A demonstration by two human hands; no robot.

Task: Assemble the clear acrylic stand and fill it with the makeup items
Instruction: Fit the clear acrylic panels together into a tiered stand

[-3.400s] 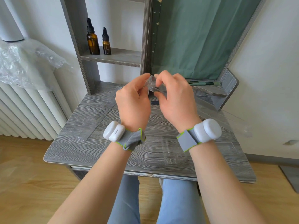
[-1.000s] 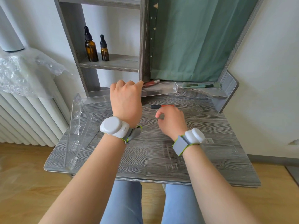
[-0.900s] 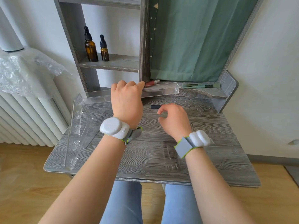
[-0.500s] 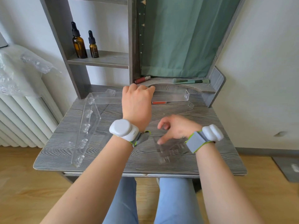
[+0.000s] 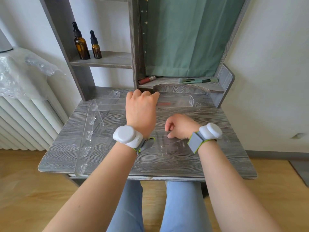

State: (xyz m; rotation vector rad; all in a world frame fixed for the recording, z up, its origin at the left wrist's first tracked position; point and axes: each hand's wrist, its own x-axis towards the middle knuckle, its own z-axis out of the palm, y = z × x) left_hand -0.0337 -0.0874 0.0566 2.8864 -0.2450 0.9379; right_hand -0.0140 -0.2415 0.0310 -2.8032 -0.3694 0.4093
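The left hand [image 5: 141, 111] is gripping the clear tray [image 5: 175, 102]; the right hand [image 5: 179, 125] fingers are pinching a flat clear panel [image 5: 168, 144] on the table [image 5: 225, 158]. Lifting it level should avoid scraping.

Left hand [image 5: 141, 111] reaches forward, knuckles up, fingers curled; right hand [image 5: 180, 125] hangs lower, fingers bent down.
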